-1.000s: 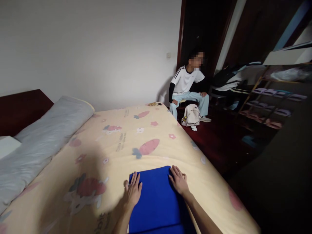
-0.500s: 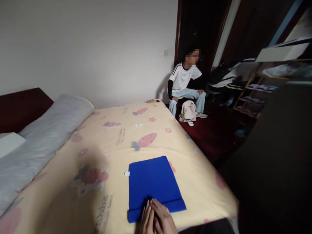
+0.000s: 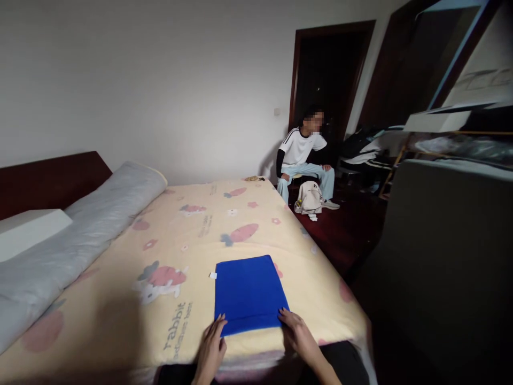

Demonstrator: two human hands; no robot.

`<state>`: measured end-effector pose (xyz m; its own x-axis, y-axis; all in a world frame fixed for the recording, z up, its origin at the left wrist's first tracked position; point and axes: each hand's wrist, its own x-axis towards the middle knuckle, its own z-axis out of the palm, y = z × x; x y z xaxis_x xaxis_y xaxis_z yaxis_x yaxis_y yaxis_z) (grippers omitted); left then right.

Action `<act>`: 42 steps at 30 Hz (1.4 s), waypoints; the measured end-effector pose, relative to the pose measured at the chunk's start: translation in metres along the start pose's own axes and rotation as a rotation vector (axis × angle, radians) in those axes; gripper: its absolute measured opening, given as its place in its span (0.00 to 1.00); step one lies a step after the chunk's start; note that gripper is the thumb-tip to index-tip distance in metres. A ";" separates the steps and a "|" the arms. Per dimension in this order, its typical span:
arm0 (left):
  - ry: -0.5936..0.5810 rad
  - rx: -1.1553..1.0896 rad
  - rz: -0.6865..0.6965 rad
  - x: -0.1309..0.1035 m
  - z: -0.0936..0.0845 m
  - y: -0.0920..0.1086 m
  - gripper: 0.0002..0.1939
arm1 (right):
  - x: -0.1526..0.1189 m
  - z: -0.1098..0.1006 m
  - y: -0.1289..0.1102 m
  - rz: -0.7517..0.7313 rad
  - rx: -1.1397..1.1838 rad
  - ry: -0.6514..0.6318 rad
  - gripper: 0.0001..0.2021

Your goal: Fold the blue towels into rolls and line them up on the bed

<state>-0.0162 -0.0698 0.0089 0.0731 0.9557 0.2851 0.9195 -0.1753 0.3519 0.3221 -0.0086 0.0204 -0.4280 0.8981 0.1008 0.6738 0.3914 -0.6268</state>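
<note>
A blue cloth (image 3: 250, 291) lies flat on the patterned bed sheet (image 3: 320, 299), with a small white tag at its left edge and a narrow fold along its near edge. At the cloth's near left corner, my left hand (image 3: 212, 342) rests its fingertips, fingers bent. My right hand (image 3: 297, 330) touches the near right corner with its fingertips. Whether either hand pinches the fabric cannot be made out.
A long grey pillow (image 3: 108, 214) and a white box (image 3: 34, 230) lie on the left. Beyond the bed a person (image 3: 302, 147) sits beside a pale backpack (image 3: 309, 198). A dark panel (image 3: 449, 267) stands on the right.
My hands were together at the middle of the cloth's near edge and have moved apart to its two near corners. The camera view has tilted up a little.
</note>
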 end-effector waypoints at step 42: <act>0.165 0.014 -0.197 0.012 0.016 0.073 0.25 | 0.017 0.041 -0.056 -0.013 -0.241 0.280 0.22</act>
<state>0.0577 -0.0672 0.0239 -0.1706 0.9195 0.3541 0.9152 0.0147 0.4027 0.2527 -0.0237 0.0257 -0.2782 0.8997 0.3363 0.8060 0.4091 -0.4277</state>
